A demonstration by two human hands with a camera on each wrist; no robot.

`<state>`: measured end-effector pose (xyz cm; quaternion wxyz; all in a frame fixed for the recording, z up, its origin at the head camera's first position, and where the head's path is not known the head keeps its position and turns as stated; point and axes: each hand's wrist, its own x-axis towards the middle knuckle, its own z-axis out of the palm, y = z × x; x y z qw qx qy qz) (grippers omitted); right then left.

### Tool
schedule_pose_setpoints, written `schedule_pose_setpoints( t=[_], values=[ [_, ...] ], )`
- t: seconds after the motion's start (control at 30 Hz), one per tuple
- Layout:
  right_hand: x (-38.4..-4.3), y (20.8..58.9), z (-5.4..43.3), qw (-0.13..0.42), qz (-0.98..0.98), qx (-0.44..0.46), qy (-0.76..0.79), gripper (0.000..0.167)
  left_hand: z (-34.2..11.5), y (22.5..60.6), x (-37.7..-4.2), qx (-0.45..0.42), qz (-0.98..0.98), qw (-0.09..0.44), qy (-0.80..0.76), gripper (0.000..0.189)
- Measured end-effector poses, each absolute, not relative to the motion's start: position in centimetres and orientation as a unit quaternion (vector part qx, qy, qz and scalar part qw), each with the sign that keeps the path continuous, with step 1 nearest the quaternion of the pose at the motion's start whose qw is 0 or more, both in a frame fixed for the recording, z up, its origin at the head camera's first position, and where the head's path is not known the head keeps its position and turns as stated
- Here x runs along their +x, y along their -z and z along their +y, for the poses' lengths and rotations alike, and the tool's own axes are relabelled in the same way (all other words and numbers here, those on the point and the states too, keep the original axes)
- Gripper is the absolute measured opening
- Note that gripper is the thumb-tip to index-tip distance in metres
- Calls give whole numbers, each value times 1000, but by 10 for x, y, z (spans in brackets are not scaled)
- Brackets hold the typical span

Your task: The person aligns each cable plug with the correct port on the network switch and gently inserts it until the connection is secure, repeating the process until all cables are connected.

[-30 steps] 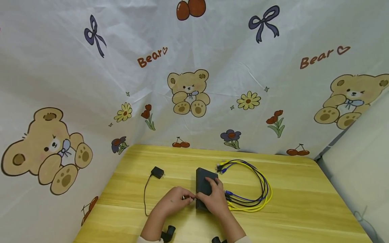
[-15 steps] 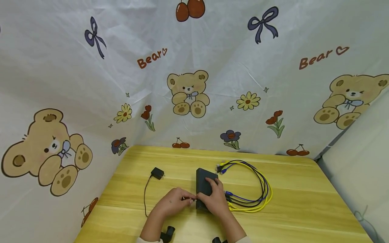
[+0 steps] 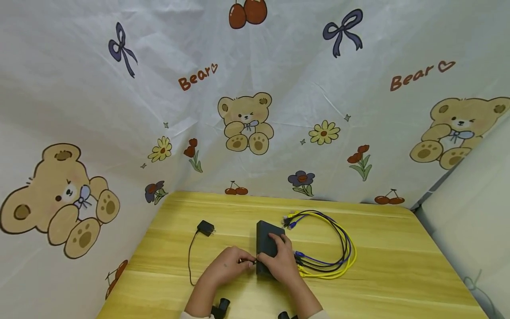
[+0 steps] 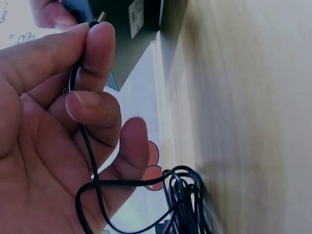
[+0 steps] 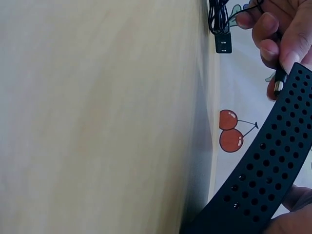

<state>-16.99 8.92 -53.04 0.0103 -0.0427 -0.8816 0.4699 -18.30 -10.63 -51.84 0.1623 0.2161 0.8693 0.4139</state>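
Observation:
A black box-shaped device, its side full of round vent holes in the right wrist view, stands on the table. My right hand holds it from the right, fingers over its broad face and thumb at the left edge. Between thumb and forefinger, my left hand pinches a black barrel plug with a metal tip. In both wrist views that tip is bare and close beside the device. A thin black cable runs from the plug across the left palm. Farther back on the left lies the black power adapter.
Looped yellow, black and blue network cables lie right of the device. Two black objects are by the forearms at the near edge. A patterned white cloth rises behind the wooden table.
The head view has shifted slightly. Both hands keep nearly the same place, the left still pinching the plug beside the device and the right still holding the device.

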Motion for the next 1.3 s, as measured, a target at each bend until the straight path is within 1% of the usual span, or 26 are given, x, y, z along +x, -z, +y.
schedule_pose_setpoints(
  t=[0.1, 0.3, 0.43, 0.53, 0.77, 0.93, 1.0, 1.2, 1.3],
  values=[
    [-169, 530, 89, 8, -880, -45, -472, 74, -109, 519, -182, 215, 862, 173, -426, 15],
    [-169, 530, 88, 8, -876, -44, -480, 74, -114, 515, -181, 226, 834, 217, -454, 15],
    [-170, 531, 90, 13, -878, -40, -476, 75, -117, 510, -182, 228, 826, 224, -464, 16],
    [-171, 533, 90, 14, -881, -41, -472, 75, -114, 507, -181, 226, 836, 210, -454, 15],
    [-169, 534, 90, 9, -879, -49, -474, 74, -106, 516, -182, 202, 861, 152, -440, 14],
    [-167, 530, 89, 10, -879, -50, -473, 73, -103, 518, -182, 197, 867, 138, -437, 14],
    [-167, 529, 89, 9, -880, -51, -472, 73, -103, 517, -181, 200, 864, 147, -438, 13],
    [-167, 530, 88, 9, -884, -50, -465, 75, -109, 514, -179, 198, 827, 215, -479, 16],
    [-168, 530, 88, 12, -882, -52, -468, 74, -110, 514, -180, 196, 837, 200, -470, 18]
  ],
)
